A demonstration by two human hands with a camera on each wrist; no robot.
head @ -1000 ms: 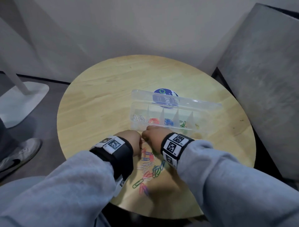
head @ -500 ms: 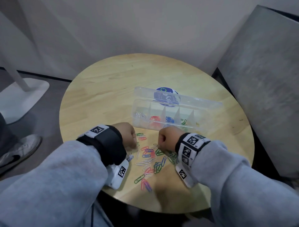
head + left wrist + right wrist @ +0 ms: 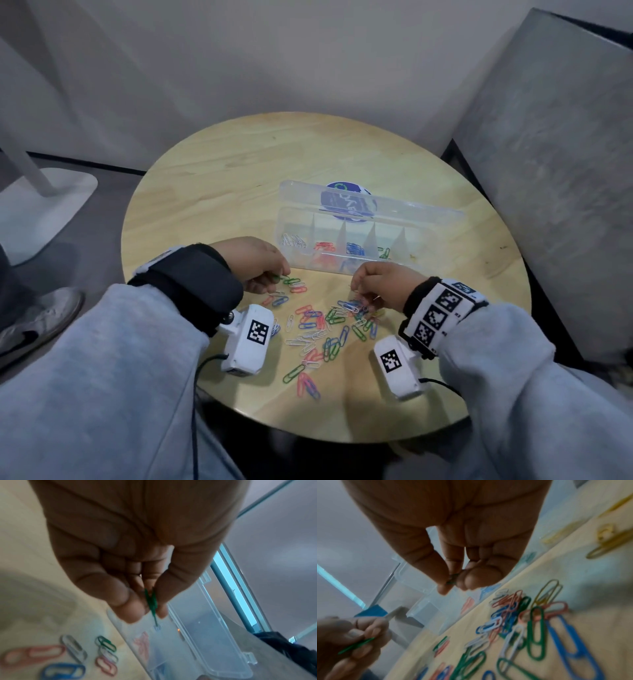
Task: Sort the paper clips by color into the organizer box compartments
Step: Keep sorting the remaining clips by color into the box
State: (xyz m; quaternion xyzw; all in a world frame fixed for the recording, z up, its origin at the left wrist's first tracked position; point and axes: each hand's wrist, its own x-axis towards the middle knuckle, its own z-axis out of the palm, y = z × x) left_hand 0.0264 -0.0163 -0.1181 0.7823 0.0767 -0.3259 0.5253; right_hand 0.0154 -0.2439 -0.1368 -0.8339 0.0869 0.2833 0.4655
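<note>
Both hands are low over the round wooden bench, each working its own side of the pile. The left hand pinches a green paper clip edge-on between thumb and fingertips, thin coated wire poking out below the pads, held just short of the organizer box, likely bound for the green compartment. The right hand has thumb and forefinger closed on something small and dark greenish; probably another clip, though the right wrist view is too blurred to be sure. The loose paper clips lie scattered in the lower middle of the head view, between the two wrists: red, blue, green, white and a few yellow, glossy looped wire, some overlapping and tangled, so single picks call for a fingertip pinch. The box is clear thin plastic with its hinged lid folded back, sitting in the centre right just beyond the pile, within easy reach. Its compartments already hold white, red, blue and green clips from left to right; the rightmost seems to have a trace of yellow.
</note>
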